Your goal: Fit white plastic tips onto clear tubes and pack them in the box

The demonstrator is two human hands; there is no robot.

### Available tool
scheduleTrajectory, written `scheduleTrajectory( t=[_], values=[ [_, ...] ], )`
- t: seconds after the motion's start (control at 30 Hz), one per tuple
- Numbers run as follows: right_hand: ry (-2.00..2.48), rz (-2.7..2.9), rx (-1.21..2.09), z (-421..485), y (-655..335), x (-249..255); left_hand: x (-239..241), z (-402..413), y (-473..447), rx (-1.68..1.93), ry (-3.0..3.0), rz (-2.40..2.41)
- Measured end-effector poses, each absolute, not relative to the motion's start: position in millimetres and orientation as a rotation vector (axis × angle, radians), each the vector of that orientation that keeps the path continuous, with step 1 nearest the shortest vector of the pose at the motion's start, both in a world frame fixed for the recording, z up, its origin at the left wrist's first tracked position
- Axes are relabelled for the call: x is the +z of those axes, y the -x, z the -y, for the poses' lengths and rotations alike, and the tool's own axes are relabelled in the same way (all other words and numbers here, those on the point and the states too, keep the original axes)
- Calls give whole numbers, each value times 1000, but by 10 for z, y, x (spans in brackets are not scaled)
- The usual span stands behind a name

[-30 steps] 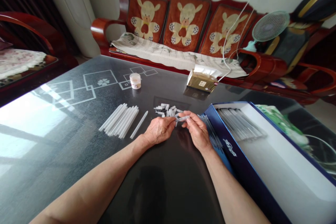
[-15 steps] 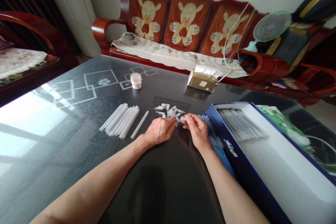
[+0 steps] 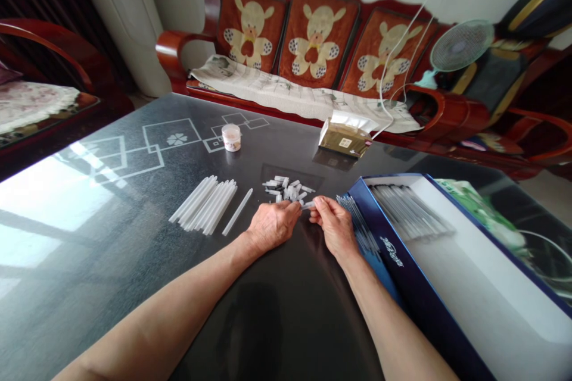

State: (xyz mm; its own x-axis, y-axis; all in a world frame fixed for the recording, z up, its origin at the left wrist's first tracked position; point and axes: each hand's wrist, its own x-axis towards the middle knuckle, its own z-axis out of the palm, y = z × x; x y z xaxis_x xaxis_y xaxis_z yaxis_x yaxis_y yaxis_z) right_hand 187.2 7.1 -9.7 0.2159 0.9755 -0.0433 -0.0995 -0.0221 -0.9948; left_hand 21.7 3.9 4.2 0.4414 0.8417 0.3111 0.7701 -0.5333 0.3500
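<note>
My left hand (image 3: 271, 225) and my right hand (image 3: 334, 224) meet at the middle of the dark glass table (image 3: 134, 232). Both pinch one small translucent plastic piece (image 3: 307, 205) between their fingertips. Just beyond the fingers lies a heap of several small white caps (image 3: 286, 187). To the left of my left hand a row of several white translucent tubes (image 3: 204, 204) lies side by side, with one tube (image 3: 237, 212) apart from the row. Right of my right hand stands an open blue box (image 3: 402, 262) with more clear tubes (image 3: 409, 209) inside.
A small round lidded pot (image 3: 231, 137) and a gold tissue pack (image 3: 344, 138) sit farther back on the table. Behind it is a red wooden sofa (image 3: 313, 30) with patterned cushions, a small fan (image 3: 460, 47) and a white cable. Another wooden chair (image 3: 53, 59) stands left.
Both hands have drawn closer together around the small piece, so less of it shows between the fingertips. Nothing else on the table has moved.
</note>
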Motion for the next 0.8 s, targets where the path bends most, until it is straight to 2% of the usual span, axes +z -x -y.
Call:
scheduleTrajectory(
  t=[0.8],
  values=[
    [1306, 769, 1305, -41, -1846, 80, -23, -51, -199, 723, -2851, -1402]
  ],
)
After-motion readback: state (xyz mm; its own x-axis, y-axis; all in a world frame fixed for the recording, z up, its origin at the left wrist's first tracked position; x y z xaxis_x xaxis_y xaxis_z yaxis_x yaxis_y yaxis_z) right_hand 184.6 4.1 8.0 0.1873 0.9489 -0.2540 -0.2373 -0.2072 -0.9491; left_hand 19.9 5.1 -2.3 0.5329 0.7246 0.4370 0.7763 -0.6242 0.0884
